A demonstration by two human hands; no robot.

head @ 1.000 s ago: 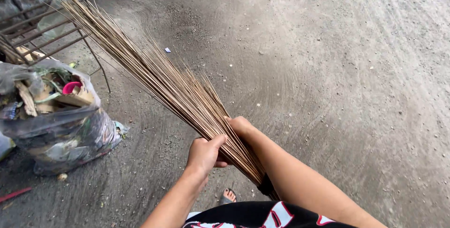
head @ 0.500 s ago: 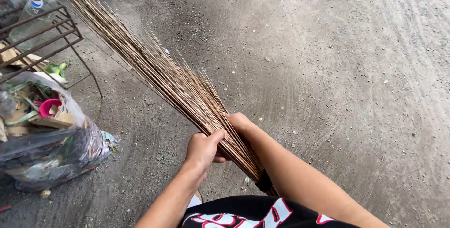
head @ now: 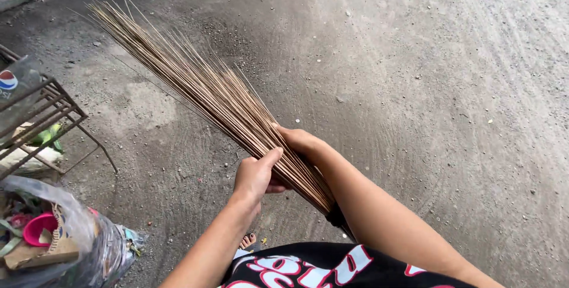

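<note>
Head cam: broom w/in both grips

1. The one camera is sitting on my head, looking steeply down over my forearms.
2. It is facing the gritty ground ahead, close to my chest.

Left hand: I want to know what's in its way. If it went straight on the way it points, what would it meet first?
The left hand already grips the stick broom; beyond, probably only bare ground.
</note>
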